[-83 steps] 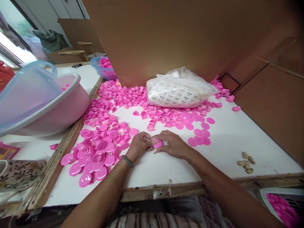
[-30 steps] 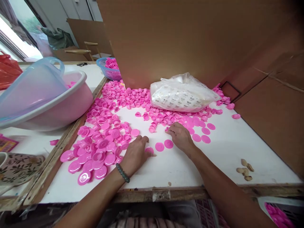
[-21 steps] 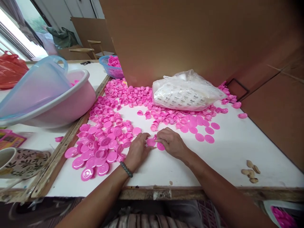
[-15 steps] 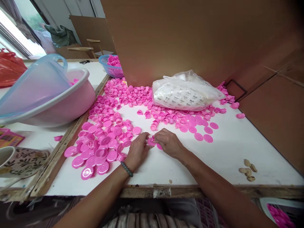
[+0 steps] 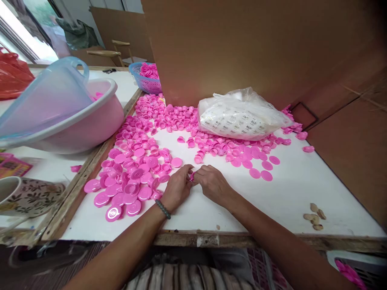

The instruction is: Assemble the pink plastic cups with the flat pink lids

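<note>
My left hand [image 5: 177,187] and my right hand [image 5: 213,183] meet at the middle of the white table [image 5: 290,189], fingers pinched together on small pink plastic pieces [image 5: 191,175] between them. The pieces are mostly hidden by my fingers. A heap of flat pink lids [image 5: 130,181] lies just left of my left hand. Small pink caps [image 5: 169,117] spread across the back of the table. A few flat pink discs [image 5: 260,169] lie to the right of my right hand.
A clear plastic bag of white items [image 5: 242,117] lies at the back against a brown cardboard wall [image 5: 242,44]. A pink basin [image 5: 87,121] with a blue tub [image 5: 45,100] sits left. A blue basket [image 5: 146,80] stands behind. Nut shells [image 5: 314,213] lie right. A floral mug [image 5: 27,197] is at the left edge.
A second ago my hands were apart, the right reaching among the discs. They have since come together and closed on pink pieces; the two loose discs in front of me are gone.
</note>
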A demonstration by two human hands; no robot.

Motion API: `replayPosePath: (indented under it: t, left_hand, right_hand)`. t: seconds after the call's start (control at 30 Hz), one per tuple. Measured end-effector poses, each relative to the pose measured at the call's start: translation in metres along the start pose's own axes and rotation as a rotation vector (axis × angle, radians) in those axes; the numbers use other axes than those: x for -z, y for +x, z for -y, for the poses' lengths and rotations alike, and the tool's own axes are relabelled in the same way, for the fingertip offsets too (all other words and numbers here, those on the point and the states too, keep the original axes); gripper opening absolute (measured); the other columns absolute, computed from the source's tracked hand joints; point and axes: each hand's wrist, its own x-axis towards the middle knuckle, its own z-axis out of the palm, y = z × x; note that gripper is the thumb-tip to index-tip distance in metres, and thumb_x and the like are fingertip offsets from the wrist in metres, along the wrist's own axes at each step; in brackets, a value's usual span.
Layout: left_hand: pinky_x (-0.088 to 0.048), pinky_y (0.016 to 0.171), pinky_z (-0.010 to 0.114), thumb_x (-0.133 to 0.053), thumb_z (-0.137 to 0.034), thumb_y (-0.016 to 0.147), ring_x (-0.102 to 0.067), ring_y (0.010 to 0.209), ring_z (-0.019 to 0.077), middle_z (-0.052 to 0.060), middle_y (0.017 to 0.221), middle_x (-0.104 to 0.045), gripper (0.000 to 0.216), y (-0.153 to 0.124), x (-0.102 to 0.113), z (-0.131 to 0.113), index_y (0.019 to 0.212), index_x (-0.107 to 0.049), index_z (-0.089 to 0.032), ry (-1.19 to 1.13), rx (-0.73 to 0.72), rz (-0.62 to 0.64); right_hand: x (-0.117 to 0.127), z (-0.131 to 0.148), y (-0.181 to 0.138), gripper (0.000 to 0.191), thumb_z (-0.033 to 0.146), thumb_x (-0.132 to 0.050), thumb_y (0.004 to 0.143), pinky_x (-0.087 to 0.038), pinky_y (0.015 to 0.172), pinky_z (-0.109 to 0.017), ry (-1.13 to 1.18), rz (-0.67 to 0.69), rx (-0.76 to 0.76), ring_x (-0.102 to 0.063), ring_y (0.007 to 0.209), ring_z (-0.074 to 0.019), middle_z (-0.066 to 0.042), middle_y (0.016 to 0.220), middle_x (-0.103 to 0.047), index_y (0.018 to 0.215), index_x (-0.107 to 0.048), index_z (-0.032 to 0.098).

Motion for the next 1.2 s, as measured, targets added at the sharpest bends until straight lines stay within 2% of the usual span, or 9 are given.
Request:
replayPosePath:
  t: [0.13, 0.2, 0.27, 0.33, 0.5, 0.67, 0.97, 1.1, 1.2]
  left_hand:
    - [-0.044, 0.068, 0.027, -0.059, -0.025, 0.076, -0.056, 0.077, 0.0151, 0.004, 0.092, -0.061, 0.03, 0.001, 0.007, -0.002, 0.104, -0.051, -0.019, -0.094, -0.036, -0.005]
    - [-0.044, 0.066, 0.025, -0.058, -0.028, 0.077, -0.057, 0.074, 0.0141, 0.003, 0.084, -0.062, 0.025, 0.002, 0.01, -0.004, 0.1, -0.053, -0.019, -0.187, -0.008, 0.001]
    - [-0.044, 0.06, 0.023, -0.058, -0.03, 0.076, -0.056, 0.067, 0.0127, 0.001, 0.074, -0.061, 0.022, 0.004, 0.011, -0.007, 0.095, -0.054, -0.018, -0.275, 0.047, 0.005]
    - [-0.042, 0.054, 0.021, -0.06, -0.033, 0.075, -0.054, 0.057, 0.0109, -0.002, 0.065, -0.058, 0.022, 0.007, 0.009, -0.008, 0.089, -0.053, -0.018, -0.36, 0.118, -0.005]
    - [-0.039, 0.044, 0.02, -0.064, -0.039, 0.07, -0.051, 0.044, 0.0107, -0.004, 0.051, -0.056, 0.029, 0.015, 0.005, -0.003, 0.082, -0.049, -0.017, -0.506, 0.338, -0.03]
    - [-0.045, 0.044, 0.023, -0.067, -0.04, 0.066, -0.057, 0.044, 0.0142, -0.001, 0.048, -0.059, 0.033, 0.019, 0.006, -0.005, 0.08, -0.048, -0.017, -0.578, 0.479, 0.002]
    - [-0.042, 0.036, 0.02, -0.063, -0.042, 0.07, -0.052, 0.035, 0.0121, -0.005, 0.04, -0.054, 0.032, 0.015, 0.0, -0.012, 0.071, -0.042, -0.019, -0.658, 0.485, -0.027]
    - [-0.041, 0.034, 0.02, -0.063, -0.044, 0.07, -0.051, 0.033, 0.0125, -0.005, 0.039, -0.052, 0.034, 0.016, -0.001, -0.013, 0.072, -0.041, -0.019, -0.643, 0.49, -0.046]
    - [-0.04, 0.034, 0.02, -0.066, -0.044, 0.067, -0.051, 0.033, 0.0121, -0.005, 0.04, -0.052, 0.036, 0.017, 0.0, -0.009, 0.071, -0.041, -0.018, -0.688, 0.455, -0.031]
  right_hand:
    - [-0.002, -0.007, -0.003, 0.018, 0.015, -0.049, 0.082, -0.039, 0.062, -0.025, 0.407, -0.116, -0.262, -0.053, 0.067, -0.0139, -0.002, 0.068, -0.063, 0.071, -0.063, 0.016]
    - [-0.002, -0.009, -0.004, 0.016, 0.025, -0.05, 0.084, -0.04, 0.059, -0.024, 0.624, -0.128, -0.416, -0.055, 0.063, -0.0126, 0.0, 0.069, -0.064, 0.087, -0.064, 0.019]
    - [0.0, -0.01, -0.004, 0.023, 0.028, -0.049, 0.085, -0.041, 0.058, -0.024, 0.725, -0.115, -0.481, -0.055, 0.061, -0.0121, 0.002, 0.069, -0.064, 0.104, -0.06, 0.021]
    - [0.002, -0.011, -0.003, 0.028, 0.028, -0.047, 0.087, -0.043, 0.063, -0.026, 0.693, -0.128, -0.454, -0.057, 0.066, -0.013, 0.001, 0.073, -0.066, 0.112, -0.058, 0.022]
    - [0.005, -0.017, -0.004, 0.024, 0.034, -0.055, 0.084, -0.044, 0.074, -0.03, 0.497, -0.166, -0.282, -0.054, 0.087, -0.0171, -0.005, 0.095, -0.065, 0.101, -0.065, 0.021]
    - [0.004, -0.019, -0.004, 0.017, 0.033, -0.056, 0.083, -0.041, 0.066, -0.027, 0.299, -0.077, -0.163, -0.049, 0.083, -0.0169, -0.005, 0.085, -0.062, 0.079, -0.067, 0.02]
    - [0.001, -0.017, 0.002, 0.027, 0.036, -0.05, 0.086, -0.033, 0.06, -0.027, 0.04, -0.004, -0.075, -0.043, 0.075, -0.0163, -0.005, 0.074, -0.054, 0.073, -0.058, 0.015]
    - [0.001, -0.016, 0.002, 0.024, 0.03, -0.05, 0.087, -0.035, 0.063, -0.028, 0.069, -0.011, -0.074, -0.044, 0.076, -0.0171, -0.006, 0.073, -0.055, 0.071, -0.059, 0.015]
    - [-0.001, -0.015, -0.002, 0.019, 0.03, -0.051, 0.087, -0.037, 0.065, -0.028, 0.174, -0.073, -0.116, -0.045, 0.077, -0.0166, -0.007, 0.08, -0.057, 0.08, -0.061, 0.016]
